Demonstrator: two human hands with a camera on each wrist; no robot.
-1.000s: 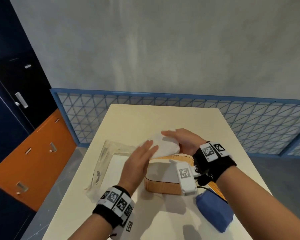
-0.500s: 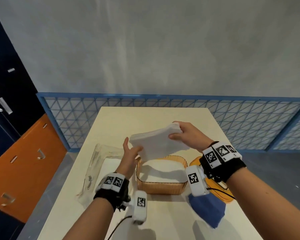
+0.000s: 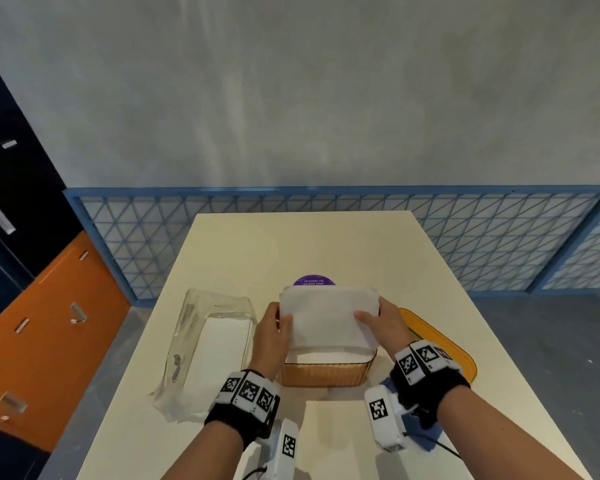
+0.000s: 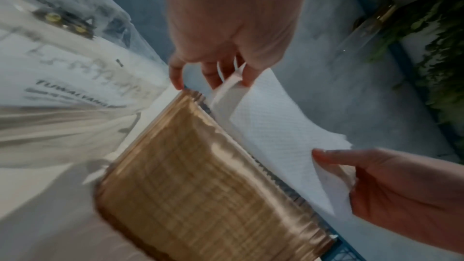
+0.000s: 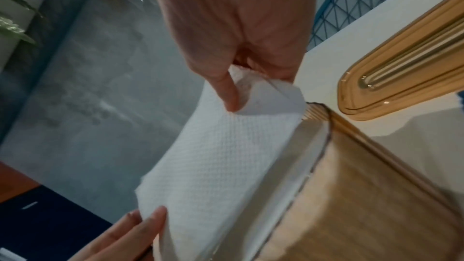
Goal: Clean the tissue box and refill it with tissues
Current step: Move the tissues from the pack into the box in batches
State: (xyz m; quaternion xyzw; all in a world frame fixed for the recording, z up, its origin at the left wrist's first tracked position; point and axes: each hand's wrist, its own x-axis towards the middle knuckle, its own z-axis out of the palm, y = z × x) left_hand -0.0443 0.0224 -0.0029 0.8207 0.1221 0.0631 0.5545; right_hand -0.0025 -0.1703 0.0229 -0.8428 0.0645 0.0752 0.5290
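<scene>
1. both hands hold the stack of tissues by its short ends, probably to keep the sheets square. the left hand pinches one end and the right hand pinches the other.
2. the stack hangs tilted just over the open amber tissue box on the table. its lower edge dips into the mouth.
3. the box's lid lies to the right, set aside so the top is open.
4. the clear wrapper sits to the left and a blue cloth near the right wrist.

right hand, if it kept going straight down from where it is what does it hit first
Likely the right rim of the amber tissue box, open just below the right hand, which pinches the tissue stack. The lid lies further right. Depth is uncertain.
</scene>
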